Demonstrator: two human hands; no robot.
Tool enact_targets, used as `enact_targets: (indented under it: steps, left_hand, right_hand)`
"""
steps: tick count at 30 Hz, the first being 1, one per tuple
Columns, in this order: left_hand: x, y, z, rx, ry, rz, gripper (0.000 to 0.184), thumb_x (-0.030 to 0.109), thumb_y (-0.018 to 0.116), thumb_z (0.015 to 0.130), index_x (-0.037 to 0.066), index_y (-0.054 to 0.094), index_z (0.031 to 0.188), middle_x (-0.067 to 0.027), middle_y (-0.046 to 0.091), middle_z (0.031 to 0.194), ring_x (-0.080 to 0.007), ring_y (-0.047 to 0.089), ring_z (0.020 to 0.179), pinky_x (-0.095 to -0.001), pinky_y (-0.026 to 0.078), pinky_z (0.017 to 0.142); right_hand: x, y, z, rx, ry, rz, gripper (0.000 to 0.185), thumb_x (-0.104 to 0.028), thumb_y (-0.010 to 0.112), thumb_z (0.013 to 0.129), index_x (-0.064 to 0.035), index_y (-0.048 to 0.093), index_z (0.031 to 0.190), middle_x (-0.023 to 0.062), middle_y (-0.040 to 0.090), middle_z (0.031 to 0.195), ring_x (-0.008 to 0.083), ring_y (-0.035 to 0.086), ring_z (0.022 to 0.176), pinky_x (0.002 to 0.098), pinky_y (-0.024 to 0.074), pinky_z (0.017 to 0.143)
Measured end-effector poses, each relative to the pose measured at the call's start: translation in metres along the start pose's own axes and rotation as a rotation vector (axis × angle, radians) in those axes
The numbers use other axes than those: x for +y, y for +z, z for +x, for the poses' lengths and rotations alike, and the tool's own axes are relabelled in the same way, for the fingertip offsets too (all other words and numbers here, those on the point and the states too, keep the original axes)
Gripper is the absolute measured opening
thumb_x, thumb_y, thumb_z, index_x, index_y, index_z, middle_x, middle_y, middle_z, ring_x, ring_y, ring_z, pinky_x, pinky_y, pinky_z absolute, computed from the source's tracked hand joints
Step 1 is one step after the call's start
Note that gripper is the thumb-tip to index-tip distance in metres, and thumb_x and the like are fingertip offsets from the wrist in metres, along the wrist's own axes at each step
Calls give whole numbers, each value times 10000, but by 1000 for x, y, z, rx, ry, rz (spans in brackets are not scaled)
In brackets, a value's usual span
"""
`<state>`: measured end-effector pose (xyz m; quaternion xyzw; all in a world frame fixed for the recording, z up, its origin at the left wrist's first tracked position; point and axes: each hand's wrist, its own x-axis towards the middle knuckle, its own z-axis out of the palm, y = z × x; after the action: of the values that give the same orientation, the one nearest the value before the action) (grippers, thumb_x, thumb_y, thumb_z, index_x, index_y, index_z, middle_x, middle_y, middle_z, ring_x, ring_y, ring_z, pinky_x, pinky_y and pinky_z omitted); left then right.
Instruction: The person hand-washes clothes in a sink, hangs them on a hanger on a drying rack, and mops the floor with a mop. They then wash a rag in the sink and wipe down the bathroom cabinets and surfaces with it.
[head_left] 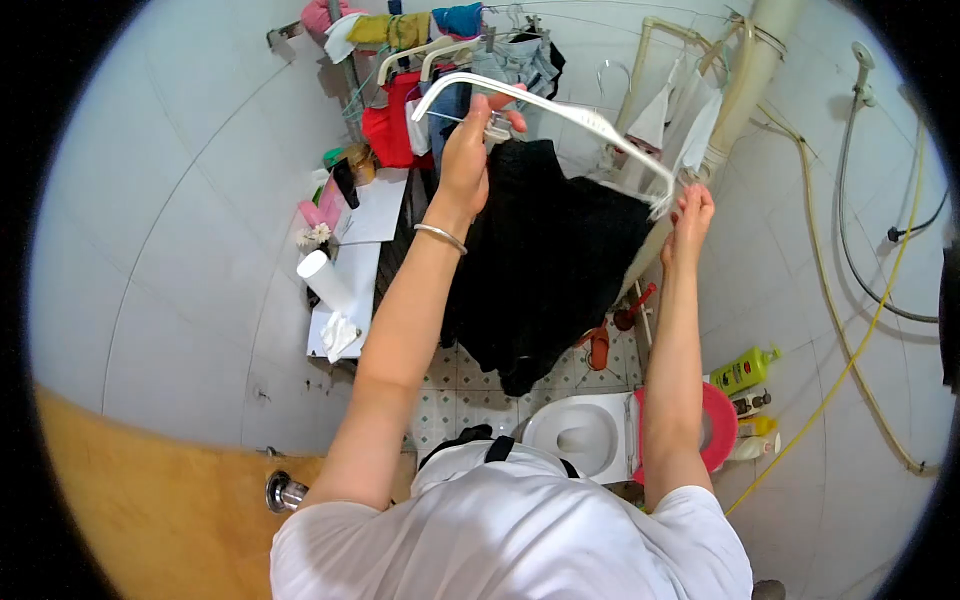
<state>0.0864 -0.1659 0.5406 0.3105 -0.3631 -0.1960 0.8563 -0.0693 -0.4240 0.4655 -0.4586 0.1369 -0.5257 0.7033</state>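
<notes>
A white plastic hanger (575,113) is held up in front of me, with a black garment (540,260) hanging below it. My left hand (475,145), with a silver bangle on the wrist, is closed at the hanger's left part, near a clip at the garment's upper edge. Around the right end of the hanger, my right hand (690,215) has its fingers pressed together by the garment's right corner. What exactly the right fingers pinch is too small to make out.
Clothes (395,120) hang on a rail at the back left. A white shelf (372,205) holds a white cylinder (325,278) and tissue. Below are a toilet (575,437), a pink basin (720,425) and bottles (742,370). Hoses (825,270) run down the right wall.
</notes>
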Motion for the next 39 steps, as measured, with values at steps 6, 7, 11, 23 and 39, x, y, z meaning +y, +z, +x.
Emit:
enact_targets:
  steps: [6, 7, 11, 23, 39]
  left_hand:
    - [-43, 29, 3, -257, -97, 501, 408, 347, 330, 967, 72, 544, 1180, -19, 572, 868, -122, 475, 983, -284, 308, 942]
    - [-48, 29, 3, -262, -111, 500, 408, 347, 330, 967, 72, 544, 1180, -19, 572, 868, -122, 475, 983, -284, 308, 942]
    - [-51, 32, 5, -274, -209, 472, 445, 417, 444, 907, 89, 486, 1205, -17, 539, 1003, -119, 485, 989, -289, 329, 924]
    - [-7, 7, 15, -736, -234, 981, 730, 179, 785, 662, 101, 378, 1263, -39, 484, 1009, -113, 519, 853, -261, 419, 797]
    - [3, 25, 14, -500, -31, 987, 196, 128, 638, 812, 18, 601, 970, -6, 601, 909, -79, 548, 859, -224, 422, 808]
  right_hand:
    - [-70, 113, -44, -557, -913, -807, 664, -359, 737, 711, -23, 424, 1190, 116, 535, 1010, 219, 508, 973, 332, 412, 831]
    - [-66, 111, -35, -547, -902, -812, 664, -359, 737, 711, -23, 424, 1190, 116, 535, 1010, 219, 508, 973, 332, 412, 831]
    - [-67, 105, -28, -978, -348, -907, 641, -375, 719, 732, -28, 416, 1177, 62, 513, 901, 137, 528, 756, 259, 433, 635]
    - [-84, 81, -28, -1144, 178, -741, 331, -268, 612, 837, -91, 521, 1102, -37, 501, 777, 52, 423, 619, 213, 352, 544]
    - [-90, 87, -28, -790, -57, -689, 262, -173, 762, 701, -58, 566, 831, -4, 569, 702, 69, 525, 605, 205, 389, 525]
